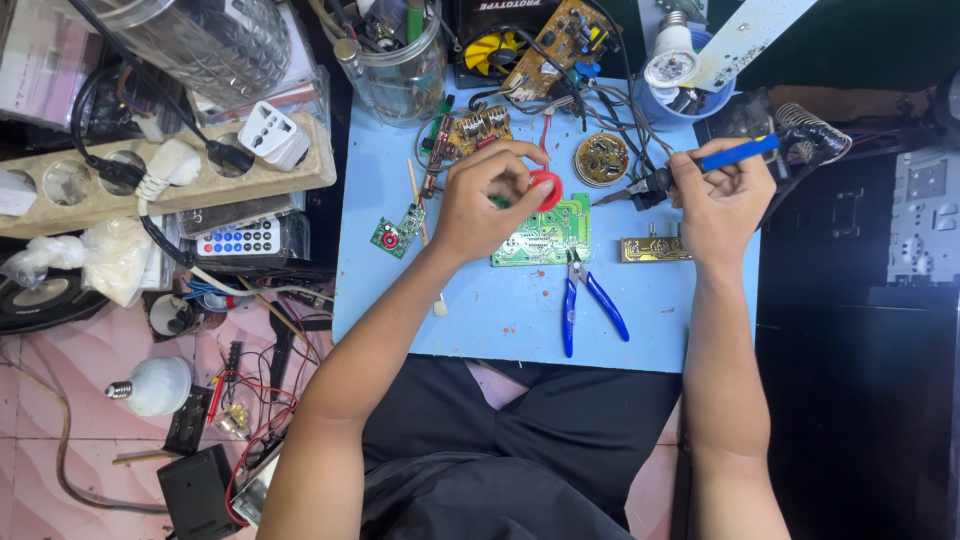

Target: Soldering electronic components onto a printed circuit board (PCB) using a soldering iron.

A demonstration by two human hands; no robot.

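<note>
Clear glass jar up top is crammed with pens and tools, on the pale blue board tabletop. Left hand pinches a small round red plastic tin right over the green flat circuit board. Blue-handled cutters lie below. Right hand is wrapped tight round a blue-handled soldering iron, tip pointing at the board.

Pale blue worktop board under both hands, pink marble-patterned floor tiles left of them — dark shadowed floor to the right, bright even overhead light
</note>
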